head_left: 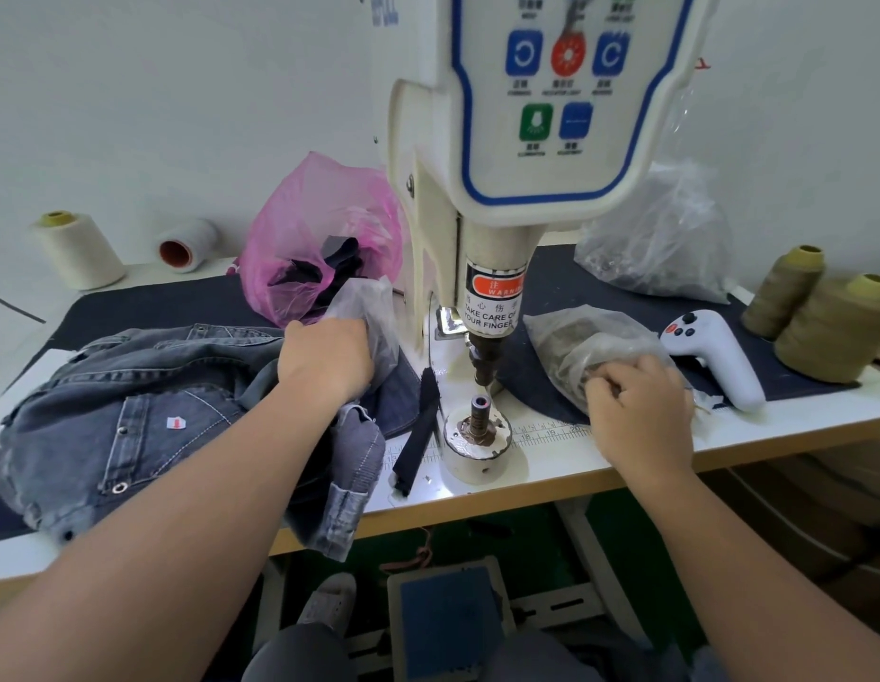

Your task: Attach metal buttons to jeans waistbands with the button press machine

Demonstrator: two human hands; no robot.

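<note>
At frame centre, below the button press machine, a clear bag is being grasped by the left hand; a second bag is being pinched by the right hand. Jeans are lying at left.

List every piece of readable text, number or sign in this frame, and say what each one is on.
"WARNING": orange band of the sticker on the press machine head.
"TAKE CARE OF YOUR FINGER": same sticker, below Chinese characters too blurred to read.
"18", "19", "20": ruler scale on the table edge beside the lower die.
Control panel: button icons only; captions too small to read.
Tag on the jeans: red mark, unreadable.
</note>
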